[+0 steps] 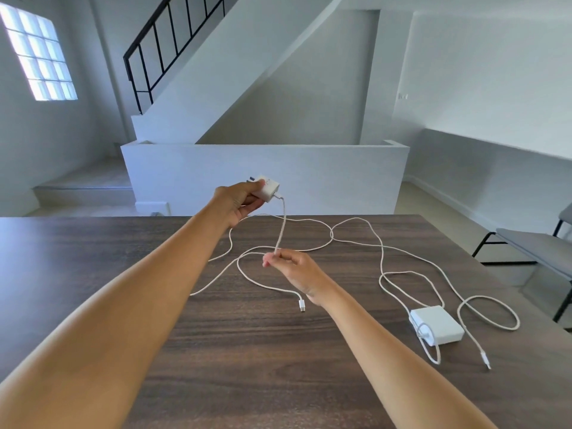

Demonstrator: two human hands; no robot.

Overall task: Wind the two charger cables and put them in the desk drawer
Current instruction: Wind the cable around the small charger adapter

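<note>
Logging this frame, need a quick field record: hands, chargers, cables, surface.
left hand: holds small charger above desk
right hand: pinches its cable
cable state: unwound, looped on desk
big charger: on desk, right, untouched
big charger cable: loose loops
drawer: not visible

A sparsely furnished home interior is shown: a white plastered staircase [247,72] with a black metal railing [161,48], a glass-block window [38,54], and a dark wood-grain desk [93,243] are seen.
</note>
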